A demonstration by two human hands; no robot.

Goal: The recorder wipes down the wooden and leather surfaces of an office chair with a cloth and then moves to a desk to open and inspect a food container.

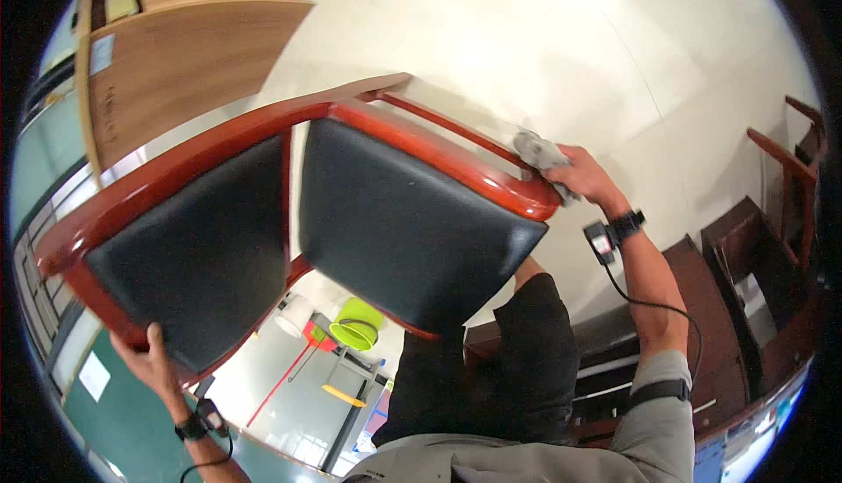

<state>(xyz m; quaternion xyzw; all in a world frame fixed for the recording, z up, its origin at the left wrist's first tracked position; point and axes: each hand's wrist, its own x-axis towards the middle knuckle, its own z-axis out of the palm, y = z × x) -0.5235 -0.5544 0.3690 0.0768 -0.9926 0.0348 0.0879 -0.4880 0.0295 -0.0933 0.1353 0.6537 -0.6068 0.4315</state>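
Observation:
A wooden chair (197, 143) with a glossy red-brown frame is held tilted in front of me. Its black padded backrest (204, 246) lies to the left and its black padded seat (408, 220) to the right. My left hand (148, 364) grips the lower left corner of the backrest, thumb on the padding. Bunched in my right hand (585, 177) is a grey cloth (538, 149), pressed against the rounded end of the wooden rail (526, 190) beside the seat. A thinner wooden bar (454, 126) runs alongside that rail and meets the cloth.
A wood-grain cabinet (191, 69) stands at the upper left on the pale floor (526, 42). Dark wooden furniture (710, 325) and another chair frame (792, 167) are at the right. Beyond my chair are a green bucket (355, 332), a white bucket (295, 314) and a red long-handled dustpan (319, 338).

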